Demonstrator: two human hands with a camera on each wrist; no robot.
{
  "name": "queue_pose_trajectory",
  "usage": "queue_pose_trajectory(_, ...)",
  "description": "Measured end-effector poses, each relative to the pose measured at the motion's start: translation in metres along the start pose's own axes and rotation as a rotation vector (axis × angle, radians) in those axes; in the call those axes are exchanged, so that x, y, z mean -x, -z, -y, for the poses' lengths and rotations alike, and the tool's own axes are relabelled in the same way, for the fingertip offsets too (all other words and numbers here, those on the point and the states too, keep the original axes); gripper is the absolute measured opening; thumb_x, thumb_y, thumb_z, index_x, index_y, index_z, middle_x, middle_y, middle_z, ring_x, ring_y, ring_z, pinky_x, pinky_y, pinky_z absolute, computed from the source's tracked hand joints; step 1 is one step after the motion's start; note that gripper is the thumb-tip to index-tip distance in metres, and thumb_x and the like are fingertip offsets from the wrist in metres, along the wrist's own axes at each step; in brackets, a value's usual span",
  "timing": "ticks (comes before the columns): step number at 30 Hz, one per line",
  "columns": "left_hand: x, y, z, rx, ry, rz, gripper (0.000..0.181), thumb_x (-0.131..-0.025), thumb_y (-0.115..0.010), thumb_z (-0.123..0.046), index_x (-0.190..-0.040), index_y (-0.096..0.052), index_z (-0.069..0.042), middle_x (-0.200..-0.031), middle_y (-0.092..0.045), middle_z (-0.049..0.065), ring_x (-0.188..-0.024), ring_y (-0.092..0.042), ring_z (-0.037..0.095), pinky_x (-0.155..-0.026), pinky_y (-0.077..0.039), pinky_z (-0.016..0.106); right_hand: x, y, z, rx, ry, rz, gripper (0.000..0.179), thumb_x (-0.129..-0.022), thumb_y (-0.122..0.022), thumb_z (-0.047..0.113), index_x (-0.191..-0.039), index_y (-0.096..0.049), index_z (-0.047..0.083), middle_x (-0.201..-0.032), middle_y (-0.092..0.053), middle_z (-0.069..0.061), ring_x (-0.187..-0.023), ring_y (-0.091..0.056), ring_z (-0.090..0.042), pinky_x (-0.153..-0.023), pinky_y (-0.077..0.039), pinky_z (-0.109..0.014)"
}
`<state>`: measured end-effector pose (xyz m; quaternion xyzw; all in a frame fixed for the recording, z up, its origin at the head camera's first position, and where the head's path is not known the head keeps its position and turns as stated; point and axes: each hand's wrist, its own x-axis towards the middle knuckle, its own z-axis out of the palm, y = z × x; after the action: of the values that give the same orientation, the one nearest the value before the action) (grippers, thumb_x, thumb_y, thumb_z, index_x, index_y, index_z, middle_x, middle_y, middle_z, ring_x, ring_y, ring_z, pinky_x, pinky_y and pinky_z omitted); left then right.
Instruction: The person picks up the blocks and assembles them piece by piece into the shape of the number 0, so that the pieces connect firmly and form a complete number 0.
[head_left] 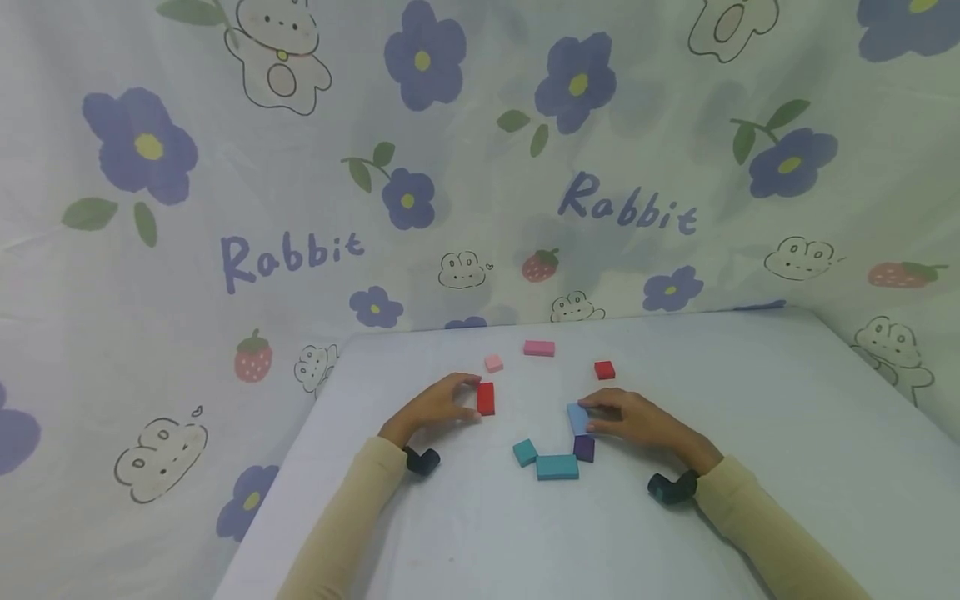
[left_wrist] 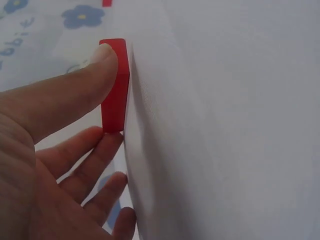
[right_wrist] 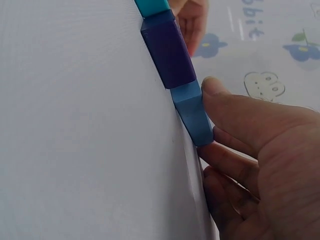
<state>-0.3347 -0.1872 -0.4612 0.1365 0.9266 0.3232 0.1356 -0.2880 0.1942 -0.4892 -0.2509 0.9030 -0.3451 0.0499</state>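
Note:
On the left, my left hand [head_left: 438, 402] spans a red rectangular block [head_left: 486, 398] lying on the white tabletop. In the left wrist view the thumb lies against the red block [left_wrist: 115, 95] near one end, with fingertips at the other. My right hand [head_left: 633, 417] pinches a light blue block [head_left: 577, 418] between thumb and fingers. A dark purple block [head_left: 584, 448] sits right at the near end of the light blue one. The right wrist view shows the thumb along the light blue block [right_wrist: 192, 112], close to the purple block [right_wrist: 170, 50].
Near the purple block lie a teal rectangular block [head_left: 557, 467] and a teal square block [head_left: 525, 452]. Farther back are a light pink square block [head_left: 493, 363], a pink rectangular block [head_left: 539, 348] and a small red block [head_left: 604, 370]. A patterned curtain [head_left: 465, 200] hangs behind the table.

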Motion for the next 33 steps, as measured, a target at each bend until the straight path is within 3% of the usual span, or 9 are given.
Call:
queue_pose_trajectory(11, -0.0014, -0.0035, -0.0004, -0.022, 0.005, 0.004, 0.070, -0.080, -0.084, -0.031, -0.143, -0.053, -0.023, -0.149, -0.050, 0.005, -0.147, -0.037, 0.030, -0.118, -0.031, 0.057, 0.0015, 0.0000, 0.0017, -0.025, 0.002, 0.013, 0.048, -0.088, -0.074, 0.040, -0.131, -0.065, 0.018, -0.134, -0.065, -0.003, -0.131, -0.057, -0.027, -0.107, -0.047, -0.048)
queue_pose_trajectory(33, 0.0008, 0.0010, -0.0053, -0.019, -0.045, -0.026, 0.061, -0.079, -0.083, -0.035, -0.133, -0.058, -0.021, -0.138, -0.056, 0.003, -0.141, -0.042, 0.028, -0.116, -0.033, 0.059, 0.0005, -0.0001, 0.0005, -0.034, -0.014, 0.011, 0.049, -0.088, -0.074, 0.040, -0.131, -0.065, 0.020, -0.134, -0.064, -0.001, -0.131, -0.056, -0.026, -0.107, -0.047, -0.048)
